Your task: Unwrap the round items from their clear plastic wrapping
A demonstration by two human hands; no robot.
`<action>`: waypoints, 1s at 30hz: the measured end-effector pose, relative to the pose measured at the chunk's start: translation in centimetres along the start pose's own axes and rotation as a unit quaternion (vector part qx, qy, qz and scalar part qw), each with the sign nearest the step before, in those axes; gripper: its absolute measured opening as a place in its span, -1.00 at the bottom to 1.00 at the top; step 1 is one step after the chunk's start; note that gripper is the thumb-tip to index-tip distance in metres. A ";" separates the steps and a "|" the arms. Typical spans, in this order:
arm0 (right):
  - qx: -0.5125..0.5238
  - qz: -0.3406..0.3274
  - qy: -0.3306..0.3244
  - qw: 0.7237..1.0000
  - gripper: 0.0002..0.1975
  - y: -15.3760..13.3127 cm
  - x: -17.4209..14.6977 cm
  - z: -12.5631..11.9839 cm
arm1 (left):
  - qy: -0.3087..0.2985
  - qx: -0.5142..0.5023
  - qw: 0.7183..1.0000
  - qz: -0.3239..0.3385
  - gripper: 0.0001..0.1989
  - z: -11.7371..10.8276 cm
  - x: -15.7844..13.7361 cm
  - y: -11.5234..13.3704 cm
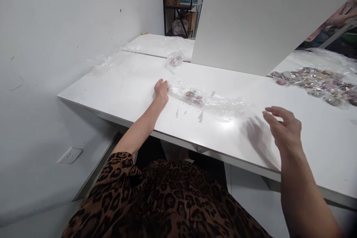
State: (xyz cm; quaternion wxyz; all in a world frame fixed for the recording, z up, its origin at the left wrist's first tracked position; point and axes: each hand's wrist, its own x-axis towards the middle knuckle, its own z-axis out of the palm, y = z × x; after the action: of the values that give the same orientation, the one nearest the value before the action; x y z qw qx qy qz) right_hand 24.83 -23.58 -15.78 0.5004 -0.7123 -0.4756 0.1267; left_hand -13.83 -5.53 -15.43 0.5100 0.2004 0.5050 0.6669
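Note:
A long crumpled strip of clear plastic wrap [223, 106] lies across the white table [111, 81], with a few small brownish and pinkish round items [190, 94] inside it. My left hand [161, 90] is closed on the strip's left end, pressed near the tabletop. My right hand [284, 126] is raised over the table beyond the strip's right end. Its fingers are curved, thumb and index tips close but apart, and I see nothing held between them. The hand's shadow falls on the table beside it.
Another clear plastic bundle [175, 59] with small items sits farther back. Many wrapped pieces [323, 83] are heaped at the right. A white panel [240, 22] stands behind the table, and a black shelf [178, 11] is beyond. Part of another person's arm [331, 22] shows upper right.

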 end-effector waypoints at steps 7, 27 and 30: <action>-0.034 -0.203 -0.166 0.964 -0.67 -7.5 4.2 10.7 | -0.033 0.162 0.980 0.111 -0.43 0.1 -1.2 -1.2; 0.142 -0.067 -0.252 0.955 -0.64 -15.1 6.7 11.9 | -0.072 0.099 0.992 0.029 -0.54 0.0 0.4 -2.7; 0.166 -0.101 -0.208 0.959 -0.61 -16.8 7.3 11.2 | -0.104 0.103 0.989 0.013 -0.61 -0.2 -0.2 -2.5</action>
State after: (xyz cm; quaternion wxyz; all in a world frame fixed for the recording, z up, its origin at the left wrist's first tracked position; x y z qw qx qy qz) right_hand 12.01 -10.27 -4.89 0.5114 -0.5258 -0.6109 0.2980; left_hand -12.75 -5.87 -17.68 0.5281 0.3265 0.5121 0.5935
